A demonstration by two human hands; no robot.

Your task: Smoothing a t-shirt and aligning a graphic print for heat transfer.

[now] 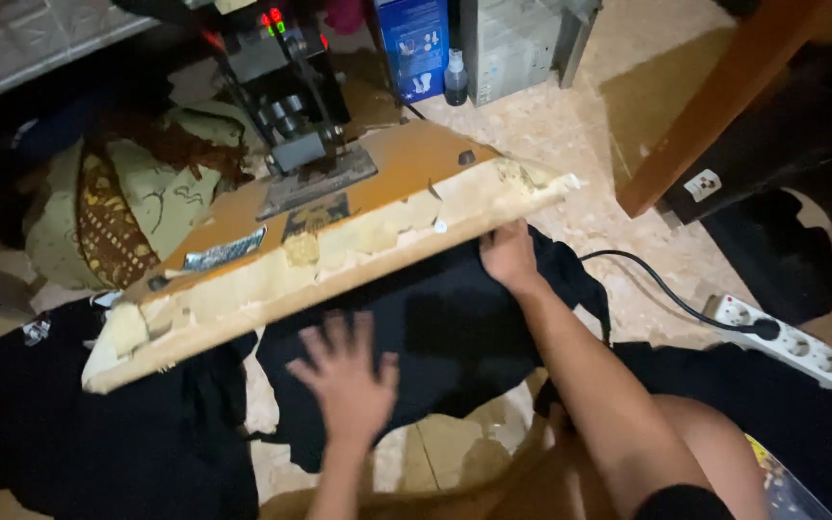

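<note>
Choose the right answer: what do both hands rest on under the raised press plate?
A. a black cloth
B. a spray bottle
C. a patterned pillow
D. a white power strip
A: the left hand lies flat with spread fingers on the black cloth, and the right hand presses the same cloth just beneath the edge of the raised press plate.

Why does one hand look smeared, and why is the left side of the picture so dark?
Head view: the left hand is motion-blurred, fingers smeared, over the black cloth; the right hand is sharper. Light falls on the tiled floor and the press's foam edge, while the left corner and the dark clothes there sink into shadow. Red lamps on the press glare.
</note>
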